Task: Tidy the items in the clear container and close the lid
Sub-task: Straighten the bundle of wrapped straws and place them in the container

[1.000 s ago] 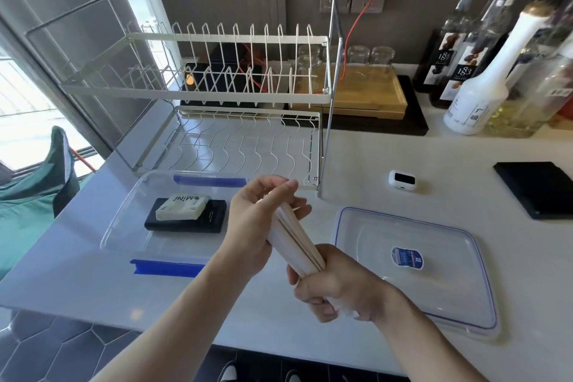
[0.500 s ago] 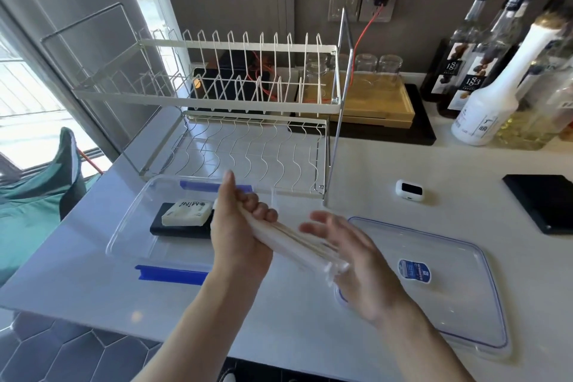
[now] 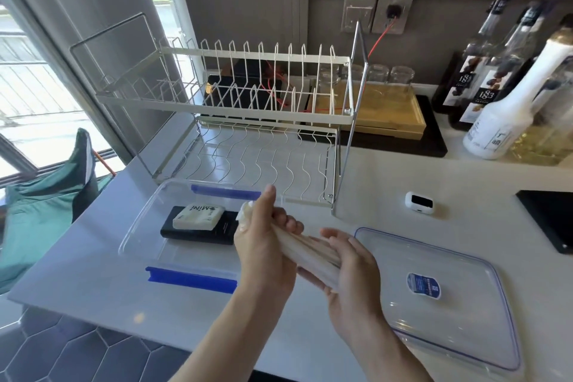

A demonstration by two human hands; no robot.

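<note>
A slim bundle of pale wooden sticks in a clear plastic sleeve hangs above the white surface, just right of the open clear plastic container with blue clips. The left hand has its grip closed round the upper end; the right hand cradles the lower end, fingers loose. It looks light, stiff lengthwise, the wrap slippery, so hold mid-length. Its long axis runs from upper left, toward the container, down to lower right

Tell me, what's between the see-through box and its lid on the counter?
In the head view, both hands: the left hand and right hand hold a bundle of pale sticks between the clear container and the lid.
</note>
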